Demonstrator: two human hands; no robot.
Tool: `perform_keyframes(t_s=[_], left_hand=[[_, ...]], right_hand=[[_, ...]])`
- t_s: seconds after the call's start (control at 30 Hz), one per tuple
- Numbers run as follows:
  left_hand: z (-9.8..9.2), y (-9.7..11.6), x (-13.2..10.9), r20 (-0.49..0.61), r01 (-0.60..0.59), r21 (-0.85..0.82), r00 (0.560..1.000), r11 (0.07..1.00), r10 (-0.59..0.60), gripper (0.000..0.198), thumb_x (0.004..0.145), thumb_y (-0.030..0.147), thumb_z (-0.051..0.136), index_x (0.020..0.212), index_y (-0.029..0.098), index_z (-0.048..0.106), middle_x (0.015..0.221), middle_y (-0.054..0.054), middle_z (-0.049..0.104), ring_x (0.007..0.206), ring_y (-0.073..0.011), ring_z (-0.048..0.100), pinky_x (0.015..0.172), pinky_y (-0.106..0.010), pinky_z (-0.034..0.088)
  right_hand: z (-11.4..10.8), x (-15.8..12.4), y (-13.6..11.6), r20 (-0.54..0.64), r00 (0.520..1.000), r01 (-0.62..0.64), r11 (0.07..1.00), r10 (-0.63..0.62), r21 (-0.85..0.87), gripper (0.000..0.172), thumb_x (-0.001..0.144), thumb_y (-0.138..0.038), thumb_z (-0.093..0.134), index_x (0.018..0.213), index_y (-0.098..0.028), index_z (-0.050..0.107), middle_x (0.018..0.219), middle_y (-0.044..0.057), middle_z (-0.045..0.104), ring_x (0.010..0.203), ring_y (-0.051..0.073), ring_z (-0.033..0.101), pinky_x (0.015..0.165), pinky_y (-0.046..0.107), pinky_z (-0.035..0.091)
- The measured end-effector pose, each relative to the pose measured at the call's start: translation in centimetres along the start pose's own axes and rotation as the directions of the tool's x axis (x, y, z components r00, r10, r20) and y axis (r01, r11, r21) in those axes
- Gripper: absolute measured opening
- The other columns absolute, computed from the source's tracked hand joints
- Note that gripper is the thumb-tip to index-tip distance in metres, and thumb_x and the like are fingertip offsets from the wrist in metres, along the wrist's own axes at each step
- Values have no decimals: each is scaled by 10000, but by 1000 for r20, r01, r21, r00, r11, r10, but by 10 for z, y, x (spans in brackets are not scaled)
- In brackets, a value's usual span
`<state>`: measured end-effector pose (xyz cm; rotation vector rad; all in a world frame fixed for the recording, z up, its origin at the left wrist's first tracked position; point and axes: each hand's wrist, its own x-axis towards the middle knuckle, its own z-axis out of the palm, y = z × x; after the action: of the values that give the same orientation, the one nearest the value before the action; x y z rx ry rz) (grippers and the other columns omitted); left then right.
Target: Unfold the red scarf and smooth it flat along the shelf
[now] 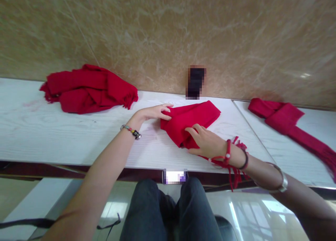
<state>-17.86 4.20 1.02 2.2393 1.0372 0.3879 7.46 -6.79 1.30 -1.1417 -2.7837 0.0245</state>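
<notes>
A red scarf lies folded on the white bench in front of me, its fringed end hanging over the front edge under my right wrist. At the scarf's left corner, my left hand has its thumb and fingers closed on the fabric. My right hand grips the near side of the scarf with curled fingers, and the cloth partly hides the thumb's contact. Bracelets circle both wrists.
A crumpled, fringed red scarf rests at the left, against the marble wall. Another red scarf stretches along the right. A blurred-out dark object leans on the wall. The white bench ends just before my knees.
</notes>
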Motion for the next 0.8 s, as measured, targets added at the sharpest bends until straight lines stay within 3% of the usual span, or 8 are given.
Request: perform_keyframes(t_s=[0.13, 0.27, 0.37, 0.47, 0.53, 0.6, 0.67, 0.8], left_hand=[[1, -2, -2, -10, 33, -41, 999, 999, -33, 347, 741, 509, 579, 801, 183, 680, 1448, -92, 405, 1305, -242, 391, 1042, -326, 327], [10, -6, 8, -87, 59, -29, 994, 998, -61, 373, 769, 519, 542, 794, 170, 668, 1379, -106, 470, 1252, -239, 437, 1031, -323, 339], [19, -5, 17, -216, 79, -14, 973, 997, -80, 305, 750, 435, 592, 886, 165, 637, 1219, -102, 561, 1165, -239, 500, 1016, -367, 370], [27, -4, 25, -428, 84, 16, 901, 996, -70, 360, 759, 328, 609, 1071, 154, 566, 1208, -110, 534, 1188, -232, 478, 1030, -384, 371], [30, -6, 27, -567, 105, 68, 822, 992, -48, 416, 793, 287, 587, 1177, 150, 503, 1297, -140, 458, 1281, -240, 393, 1083, -396, 313], [33, -11, 28, -653, 144, 123, 757, 982, -29, 430, 823, 267, 560, 1227, 154, 465, 1356, -161, 391, 1332, -257, 330, 1114, -420, 266], [34, -18, 26, -679, 173, 168, 734, 970, -13, 425, 843, 261, 534, 1247, 161, 449, 1368, -170, 370, 1331, -271, 335, 1116, -438, 265], [33, -29, 20, -687, 187, 242, 726, 952, 32, 425, 867, 275, 495, 1277, 184, 432, 1329, -149, 404, 1298, -263, 381, 1103, -428, 303]], right_hand=[[23, -19, -21, -73, 979, -199, 958, 188, -207, 237, 815, -149, 530, 1042, -144, 599, 1046, 166, 614, 974, 285, 584, 795, 388, 511], [25, -31, -13, -69, 983, -184, 951, 172, -250, 332, 846, -47, 387, 1074, -158, 602, 1085, 144, 644, 946, 235, 619, 783, 334, 509], [6, -33, 11, 38, 975, -201, 942, 219, -270, 340, 851, -55, 392, 1073, -167, 625, 955, 126, 688, 855, 222, 653, 738, 314, 512], [-27, -25, 48, 257, 958, -96, 988, 125, -122, 314, 828, -192, 537, 1126, -195, 632, 1041, 94, 695, 949, 242, 650, 817, 336, 516], [-45, -5, 74, 277, 960, -63, 996, 43, 65, 395, 858, -329, 533, 1235, -222, 581, 1148, 74, 666, 1030, 226, 625, 879, 330, 507], [-49, 26, 97, -67, 969, -239, 970, 236, -33, 443, 902, -330, 443, 1325, -216, 509, 1199, 122, 630, 1095, 269, 588, 922, 434, 480], [-40, 63, 117, -329, 886, -393, 906, 327, -156, 531, 883, -363, 487, 1397, -240, 429, 1410, 172, 439, 1280, 374, 407, 950, 583, 404], [4, 121, 148, -381, 787, -572, 805, 486, -156, 553, 857, -460, 517, 1383, -306, 440, 1468, 196, 339, 1322, 444, 304, 837, 670, 413]])
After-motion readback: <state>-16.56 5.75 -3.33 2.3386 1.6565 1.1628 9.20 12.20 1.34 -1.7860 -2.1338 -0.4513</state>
